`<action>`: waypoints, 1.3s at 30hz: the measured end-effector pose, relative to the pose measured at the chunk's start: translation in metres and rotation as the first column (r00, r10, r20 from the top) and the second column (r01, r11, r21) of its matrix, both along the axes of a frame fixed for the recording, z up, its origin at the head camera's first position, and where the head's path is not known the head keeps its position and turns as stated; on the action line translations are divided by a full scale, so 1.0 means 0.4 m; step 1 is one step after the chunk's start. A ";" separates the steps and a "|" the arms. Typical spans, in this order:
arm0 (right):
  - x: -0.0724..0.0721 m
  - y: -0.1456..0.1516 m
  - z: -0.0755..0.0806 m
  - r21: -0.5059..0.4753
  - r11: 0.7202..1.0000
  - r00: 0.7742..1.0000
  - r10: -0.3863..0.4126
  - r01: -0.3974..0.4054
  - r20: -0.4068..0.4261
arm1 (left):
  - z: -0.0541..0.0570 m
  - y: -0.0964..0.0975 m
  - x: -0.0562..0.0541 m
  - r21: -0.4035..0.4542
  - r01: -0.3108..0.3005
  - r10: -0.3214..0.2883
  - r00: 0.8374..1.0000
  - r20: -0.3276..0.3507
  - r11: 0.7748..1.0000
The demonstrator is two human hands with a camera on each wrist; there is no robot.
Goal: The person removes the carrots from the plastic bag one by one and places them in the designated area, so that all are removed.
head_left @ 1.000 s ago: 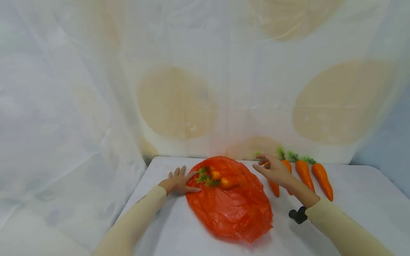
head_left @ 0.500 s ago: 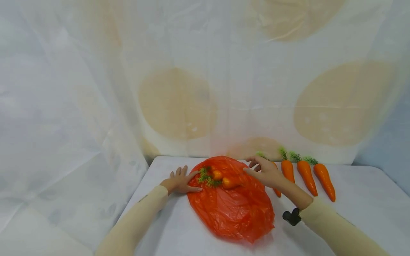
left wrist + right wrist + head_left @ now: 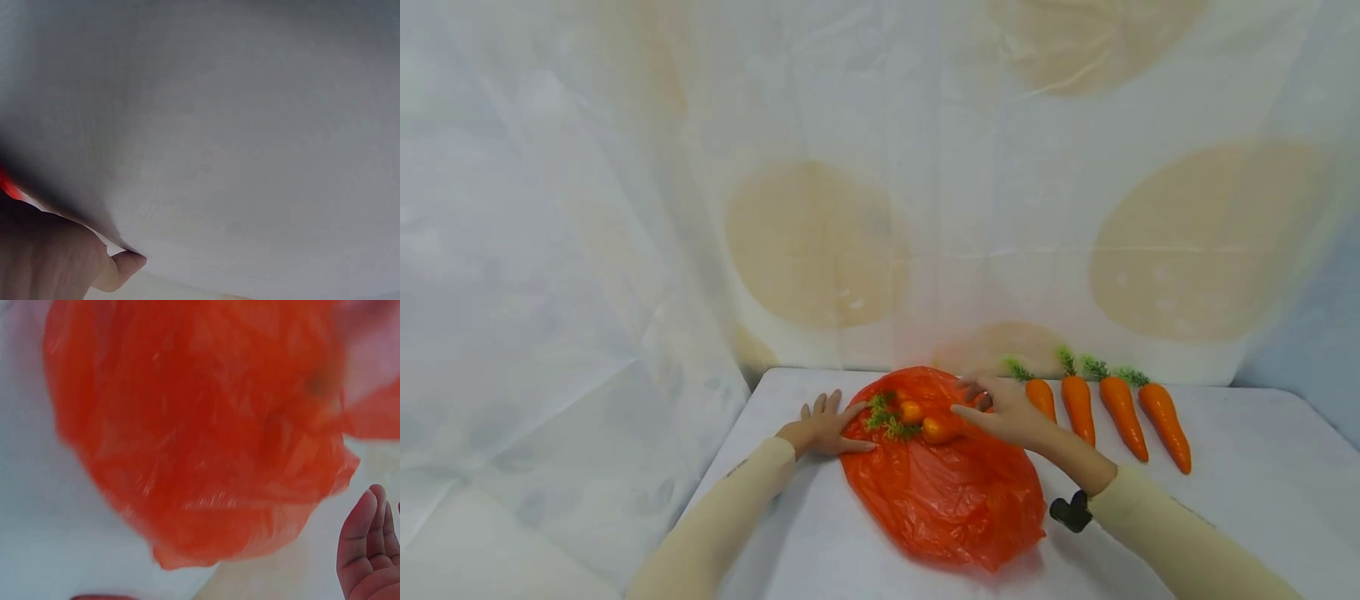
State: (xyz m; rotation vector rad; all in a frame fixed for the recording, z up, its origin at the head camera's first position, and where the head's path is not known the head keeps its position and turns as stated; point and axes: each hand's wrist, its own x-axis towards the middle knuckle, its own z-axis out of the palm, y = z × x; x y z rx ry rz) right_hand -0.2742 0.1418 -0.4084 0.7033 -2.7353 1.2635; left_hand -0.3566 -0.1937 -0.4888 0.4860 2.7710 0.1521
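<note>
A crumpled red plastic bag (image 3: 940, 508) lies on the table with its wide part toward the front. Two carrots (image 3: 938, 430) with leafy green tops (image 3: 891, 425) lie at it, much of their length covered by the red film. Against the bag's left edge, my left hand (image 3: 822, 429) rests with fingers and thumb spread. My right hand (image 3: 1009, 414) hovers over the bag's upper right, fingers loosely bent, nothing in them. In the right wrist view that hand (image 3: 374, 559) shows beside the bag. Mostly bare tabletop fills the left wrist view, plus part of the left hand (image 3: 56, 259).
Several orange carrots (image 3: 1122, 417) stand in a row to the right of the bag, green tops toward the back. The white table (image 3: 1240, 492) ends at a hanging cloth (image 3: 1000, 283) with tan circles. A black wrist device (image 3: 1071, 511) sticks out below the right wrist.
My right hand has moved left, from in front of the nearest carrots to over the bag, uncovering those carrots. The left hand and the bag hold their places.
</note>
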 end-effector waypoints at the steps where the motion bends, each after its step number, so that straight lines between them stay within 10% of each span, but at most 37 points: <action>1: 0.002 -0.007 -0.001 0.002 1.000 1.000 0.010 -0.010 0.009 | 0.001 0.000 0.000 -0.001 -0.002 0.002 1.000 0.001 1.000; 21: 0.040 -0.124 -0.024 0.042 0.967 0.950 0.237 -0.250 0.204 | -0.005 0.006 0.006 -0.007 -0.022 0.022 1.000 0.016 1.000; 33: 0.024 -0.112 -0.049 0.171 0.960 0.950 0.173 -0.221 0.261 | -0.019 0.000 -0.013 -0.015 -0.025 0.026 0.999 0.041 1.000; 39: 0.010 -0.089 -0.051 0.158 0.981 0.988 0.089 -0.109 0.127 | -0.011 0.001 -0.011 -0.017 -0.026 0.027 0.999 0.040 1.000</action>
